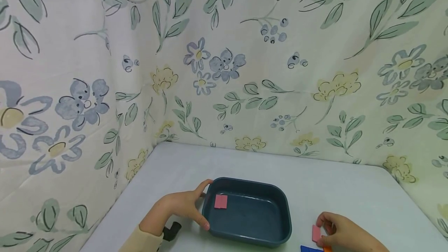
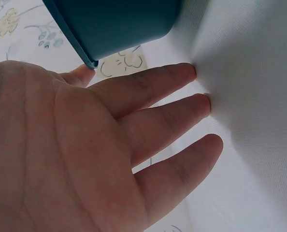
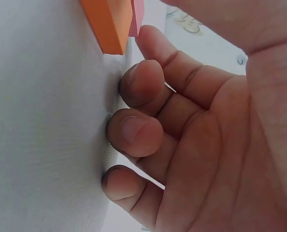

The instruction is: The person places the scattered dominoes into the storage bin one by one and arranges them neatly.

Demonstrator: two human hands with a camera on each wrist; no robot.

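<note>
A dark teal rectangular bin [image 1: 252, 240] sits on the white table with a flat pink square piece [image 1: 221, 201] inside, near its left wall. My left hand [image 1: 187, 205] is at the bin's left end, thumb and one finger spread along the rim; the left wrist view shows the other fingers stretched out straight beside the bin. Right of the bin, my right hand [image 1: 337, 230] pinches a small pink block [image 1: 316, 233] between thumb and finger, close over the table. Its other fingers curl beneath the palm. An orange block [image 3: 107, 24] lies right beside the pink one.
A blue piece [image 1: 310, 249] shows at the bottom edge, between the bin and my right hand. Near my left wrist is a black strap-like object [image 1: 172, 231]. Flower-patterned cloth [image 1: 224, 69] walls the table at the back and left.
</note>
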